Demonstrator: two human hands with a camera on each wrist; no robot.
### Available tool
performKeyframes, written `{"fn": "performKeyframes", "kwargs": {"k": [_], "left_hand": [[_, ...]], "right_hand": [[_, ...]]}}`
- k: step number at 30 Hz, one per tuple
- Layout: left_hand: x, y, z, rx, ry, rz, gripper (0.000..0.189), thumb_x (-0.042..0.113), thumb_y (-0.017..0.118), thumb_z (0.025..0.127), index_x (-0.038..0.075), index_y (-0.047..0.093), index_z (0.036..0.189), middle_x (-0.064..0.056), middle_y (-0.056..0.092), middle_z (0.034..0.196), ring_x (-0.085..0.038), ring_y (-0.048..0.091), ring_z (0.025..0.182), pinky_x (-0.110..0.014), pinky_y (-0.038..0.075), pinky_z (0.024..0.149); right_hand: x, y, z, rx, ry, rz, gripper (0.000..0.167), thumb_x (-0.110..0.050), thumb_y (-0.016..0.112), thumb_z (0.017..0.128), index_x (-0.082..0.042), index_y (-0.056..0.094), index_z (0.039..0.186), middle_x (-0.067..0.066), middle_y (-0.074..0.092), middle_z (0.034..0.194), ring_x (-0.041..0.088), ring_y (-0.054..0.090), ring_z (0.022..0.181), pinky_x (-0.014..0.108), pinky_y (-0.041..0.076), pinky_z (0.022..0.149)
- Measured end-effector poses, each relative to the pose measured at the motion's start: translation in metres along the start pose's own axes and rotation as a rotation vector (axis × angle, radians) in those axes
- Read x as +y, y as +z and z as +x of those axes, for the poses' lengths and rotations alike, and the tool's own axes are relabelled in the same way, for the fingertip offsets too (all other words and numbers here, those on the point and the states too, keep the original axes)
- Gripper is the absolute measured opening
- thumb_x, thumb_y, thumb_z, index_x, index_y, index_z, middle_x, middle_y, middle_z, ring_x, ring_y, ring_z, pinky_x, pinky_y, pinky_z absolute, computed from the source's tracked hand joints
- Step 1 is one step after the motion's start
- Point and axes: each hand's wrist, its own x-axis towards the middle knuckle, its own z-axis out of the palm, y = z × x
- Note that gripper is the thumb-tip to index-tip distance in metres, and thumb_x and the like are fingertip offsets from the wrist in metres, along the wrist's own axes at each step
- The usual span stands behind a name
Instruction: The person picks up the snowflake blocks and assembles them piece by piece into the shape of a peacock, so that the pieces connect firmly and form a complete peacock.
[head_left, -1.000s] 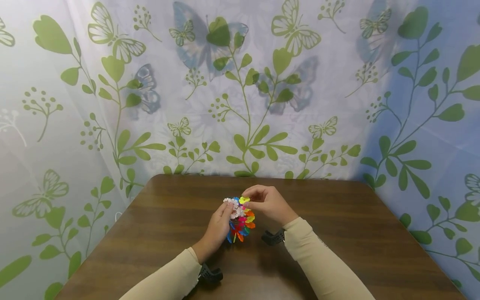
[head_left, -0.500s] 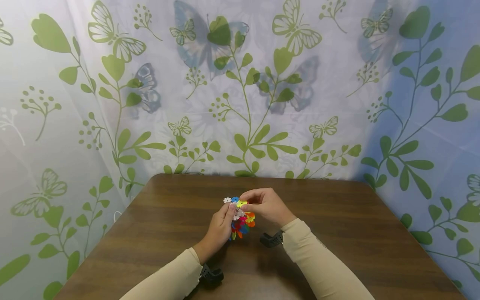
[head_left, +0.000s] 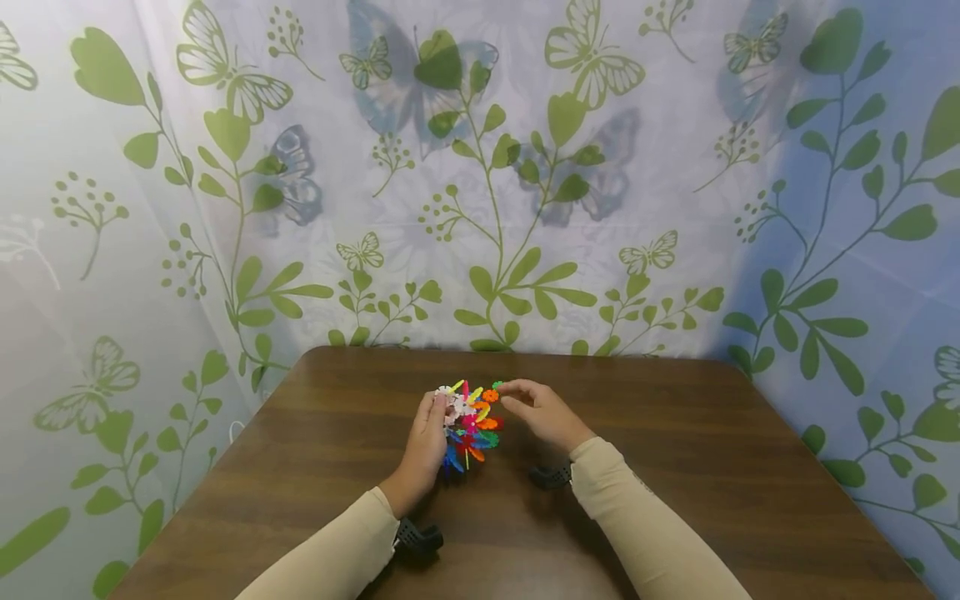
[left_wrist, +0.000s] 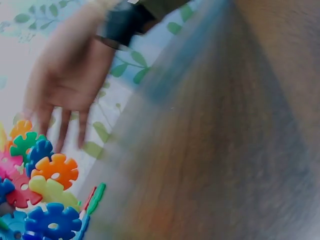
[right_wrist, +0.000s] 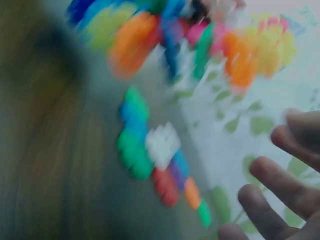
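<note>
A cluster of joined plastic flower discs (head_left: 471,423), in white, pink, orange, yellow, blue and green, is gripped by my left hand (head_left: 422,446) above the table's middle. The thumb lies over the white discs. Just to the right, my right hand (head_left: 546,415) is apart from the cluster, its fingers loosely bent and holding nothing. Those fingers (right_wrist: 272,187) are spread in the right wrist view, near several loose flower discs (right_wrist: 162,146) on the table. In the head view, an orange disc (head_left: 491,396) sits by the right fingertips.
The brown wooden table (head_left: 675,467) spans the lower view. A curtain (head_left: 480,200) printed with leaves and butterflies hangs behind and beside it. Black wrist mounts (head_left: 418,539) hang below the cuffs. Both wrist views are partly blurred.
My right hand has let go of the yellow disc it pinched at the cluster and drawn back to the right. My left hand has shifted slightly left, turning the cluster.
</note>
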Motion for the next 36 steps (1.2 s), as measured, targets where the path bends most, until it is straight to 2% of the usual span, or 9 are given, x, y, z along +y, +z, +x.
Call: {"fn": "performKeyframes", "kwargs": {"k": [3, 8, 11, 15, 21, 25, 29, 32, 36], "left_hand": [[-0.004, -0.004, 0.004, 0.048, -0.039, -0.046, 0.034, 0.028, 0.031, 0.118, 0.000, 0.049, 0.115, -0.013, 0.049, 0.107, -0.026, 0.046, 0.101, -0.039, 0.037, 0.086], [-0.002, -0.007, 0.008, 0.041, -0.066, -0.098, 0.037, 0.027, 0.026, 0.119, -0.005, 0.046, 0.119, -0.020, 0.047, 0.111, -0.030, 0.046, 0.109, -0.041, 0.038, 0.094], [-0.001, -0.007, 0.009, 0.029, -0.070, -0.087, 0.040, 0.030, 0.026, 0.119, -0.004, 0.048, 0.120, -0.019, 0.047, 0.113, -0.030, 0.045, 0.111, -0.043, 0.037, 0.097], [0.001, -0.005, 0.008, 0.026, -0.047, -0.045, 0.041, 0.030, 0.030, 0.118, -0.004, 0.052, 0.122, -0.018, 0.051, 0.115, -0.028, 0.046, 0.112, -0.045, 0.038, 0.099], [0.021, 0.000, -0.005, -0.012, -0.015, 0.030, 0.035, 0.023, 0.036, 0.118, 0.000, 0.060, 0.125, -0.014, 0.060, 0.113, -0.028, 0.055, 0.109, -0.048, 0.044, 0.099], [0.012, 0.003, -0.006, -0.075, 0.005, 0.043, 0.039, 0.037, 0.039, 0.116, 0.007, 0.062, 0.123, -0.007, 0.061, 0.105, -0.022, 0.059, 0.101, -0.039, 0.049, 0.092], [0.005, 0.005, -0.006, -0.173, -0.012, -0.017, 0.043, 0.046, 0.042, 0.114, 0.008, 0.060, 0.124, -0.006, 0.067, 0.110, -0.022, 0.069, 0.100, -0.034, 0.057, 0.088], [0.005, 0.007, -0.008, -0.219, -0.004, -0.022, 0.042, 0.044, 0.043, 0.114, 0.008, 0.061, 0.125, -0.005, 0.068, 0.110, -0.022, 0.070, 0.100, -0.033, 0.058, 0.086], [0.005, 0.010, -0.010, -0.229, 0.054, 0.071, 0.037, 0.041, 0.044, 0.115, 0.012, 0.065, 0.121, 0.001, 0.066, 0.099, -0.018, 0.065, 0.091, -0.031, 0.054, 0.079]], "right_hand": [[0.018, 0.000, -0.002, -0.116, -0.016, -0.140, 0.032, -0.013, 0.062, 0.109, -0.006, 0.066, 0.140, 0.017, 0.058, 0.145, 0.034, 0.057, 0.129, 0.056, 0.047, 0.105], [0.034, 0.004, -0.003, -0.263, -0.070, -0.387, 0.037, 0.000, 0.062, 0.106, -0.005, 0.065, 0.142, 0.017, 0.047, 0.158, 0.045, 0.040, 0.143, 0.060, 0.038, 0.112], [0.038, 0.007, -0.001, -0.226, -0.114, -0.494, 0.031, 0.002, 0.067, 0.102, -0.005, 0.073, 0.132, 0.015, 0.057, 0.150, 0.043, 0.049, 0.134, 0.059, 0.041, 0.109], [0.041, 0.010, 0.002, -0.086, -0.157, -0.525, 0.010, -0.002, 0.079, 0.094, -0.010, 0.080, 0.101, 0.006, 0.074, 0.118, 0.029, 0.066, 0.111, 0.048, 0.052, 0.099], [0.038, 0.005, 0.001, 0.018, -0.081, -0.381, 0.016, -0.001, 0.087, 0.087, -0.014, 0.078, 0.089, -0.005, 0.066, 0.097, 0.015, 0.066, 0.087, 0.036, 0.058, 0.081], [0.034, -0.007, 0.003, 0.123, -0.046, -0.188, 0.013, 0.003, 0.084, 0.088, -0.006, 0.080, 0.097, 0.006, 0.069, 0.109, 0.018, 0.070, 0.090, 0.034, 0.059, 0.081], [0.016, -0.019, 0.004, 0.191, -0.062, 0.019, 0.017, -0.001, 0.080, 0.094, 0.001, 0.079, 0.111, 0.015, 0.068, 0.126, 0.024, 0.071, 0.101, 0.032, 0.059, 0.085], [-0.008, -0.025, 0.003, 0.177, -0.112, 0.119, 0.022, -0.004, 0.079, 0.096, 0.001, 0.077, 0.117, 0.015, 0.068, 0.127, 0.027, 0.071, 0.103, 0.033, 0.059, 0.086], [-0.035, -0.028, 0.001, 0.066, -0.201, 0.160, 0.025, -0.004, 0.079, 0.096, 0.003, 0.075, 0.119, 0.014, 0.071, 0.122, 0.030, 0.072, 0.101, 0.037, 0.060, 0.085]]}}
